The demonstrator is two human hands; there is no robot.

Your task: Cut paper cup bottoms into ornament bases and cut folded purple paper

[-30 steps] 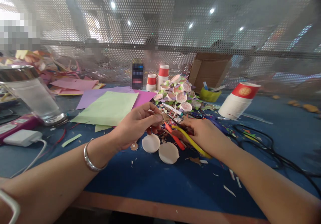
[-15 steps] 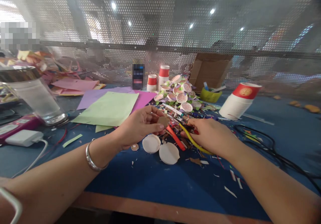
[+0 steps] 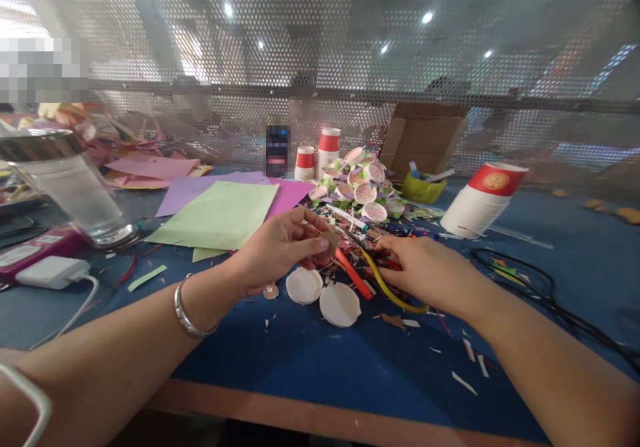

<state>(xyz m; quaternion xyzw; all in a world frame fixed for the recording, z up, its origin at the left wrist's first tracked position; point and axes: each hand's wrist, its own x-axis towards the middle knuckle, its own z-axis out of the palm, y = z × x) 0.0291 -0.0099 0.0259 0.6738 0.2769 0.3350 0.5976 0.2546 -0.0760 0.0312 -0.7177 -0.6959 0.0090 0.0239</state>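
Between the thumb and fingers of my left hand [image 3: 295, 240] is a small round brown cardboard disc [image 3: 329, 248]. My right hand [image 3: 420, 267] is closed around scissors with a long curved yellow handle [image 3: 383, 280]; their dark blades point up and left, near the disc. Whether the blades touch it I cannot tell. Below my hands two white paper discs [image 3: 340, 305] lie side by side on the blue table [image 3: 280, 360]. An orange tool [image 3: 354, 273] rests between the hands. A smaller round piece [image 3: 271, 291] sits under my left hand.
Behind my hands are paper scraps and a heap of decorated white discs [image 3: 365, 193]. Stacked paper cups [image 3: 483, 200] tilt at right, near a black cable [image 3: 540, 280]. Left are coloured paper sheets [image 3: 220, 213], a glass jar [image 3: 75, 187] and a white charger [image 3: 50, 272].
In my left fingers the brown disc has turned and tipped slightly. My right hand keeps hold of the scissors with little movement. The whole view has shifted a little.
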